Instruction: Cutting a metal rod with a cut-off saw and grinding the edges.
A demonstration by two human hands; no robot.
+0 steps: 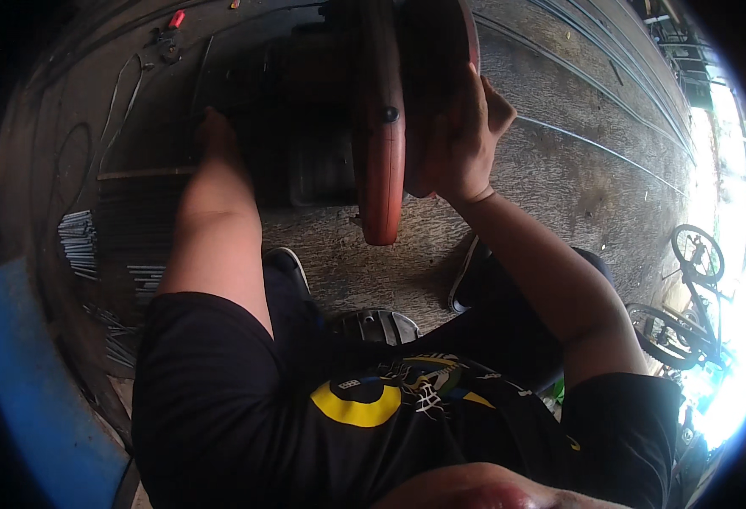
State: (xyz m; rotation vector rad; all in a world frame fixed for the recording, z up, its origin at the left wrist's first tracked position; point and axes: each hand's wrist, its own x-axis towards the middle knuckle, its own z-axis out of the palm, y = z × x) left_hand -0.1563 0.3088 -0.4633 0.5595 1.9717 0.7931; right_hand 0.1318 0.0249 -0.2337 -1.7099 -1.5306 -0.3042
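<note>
In front of me stands a dark machine with a curved red handle (383, 182), which looks like a cut-off saw; its body lies mostly in deep shadow. My right hand (464, 148) is at the right side of the machine, closed against a round reddish-brown guard or disc (472, 38). Its thumb and some fingers show, while the rest are behind the round part. To the left of the machine, my left hand (214, 125) reaches into the shadow, where its fingers cannot be made out. Neither hand touches the red handle.
Long thin metal rods (593, 136) lie across the worn floor (559, 204) at the right. Bundles of short rods (78, 242) lie at the left, near a blue panel (38, 382). A small red-topped object (177, 19) lies far left. A bicycle (697, 293) stands at the bright right edge.
</note>
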